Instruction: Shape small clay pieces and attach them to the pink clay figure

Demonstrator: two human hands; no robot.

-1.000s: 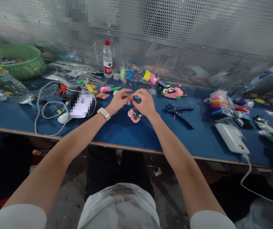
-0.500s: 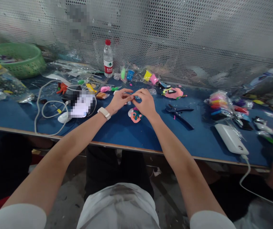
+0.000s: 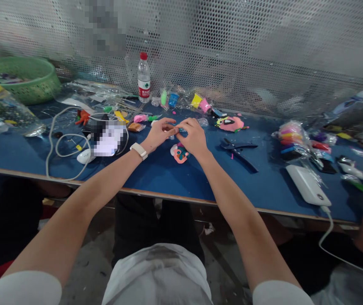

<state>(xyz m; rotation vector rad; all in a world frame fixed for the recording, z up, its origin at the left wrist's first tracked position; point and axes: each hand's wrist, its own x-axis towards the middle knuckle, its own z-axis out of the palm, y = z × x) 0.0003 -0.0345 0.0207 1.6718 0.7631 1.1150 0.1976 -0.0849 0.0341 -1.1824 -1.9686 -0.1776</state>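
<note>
Two bare hands meet over the blue surface [image 3: 156,180] in the head view, their fingertips coming together in front of the person. The left hand [image 3: 159,134], with a pale band [image 3: 138,151] at its wrist, comes in from the left with its fingers bent and a little apart; the right hand [image 3: 194,134] curls in from the other side, thumb and forefinger drawn close together. Something small may be pinched between them, but it is too small and hidden to tell, so I cannot say whether either hand has hold of anything.

The small clay piece [image 3: 180,154] — pink, white and teal — lies flat on the surface, just on the person's side of the meeting fingertips and slightly to the right of them. The right hand is the nearer one, its palm side close beside the piece's far right edge. The outline is rounded and uneven, with a white lobe at the far left; no clear long axis can be read from it.

Farther right, beyond the right hand, lie dark pliers [image 3: 239,149], handles splayed, with a larger pink clay figure [image 3: 231,123] behind them. An upright water bottle [image 3: 143,80] stands near the perforated screen [image 3: 248,55] — well apart from the clay piece.
</note>
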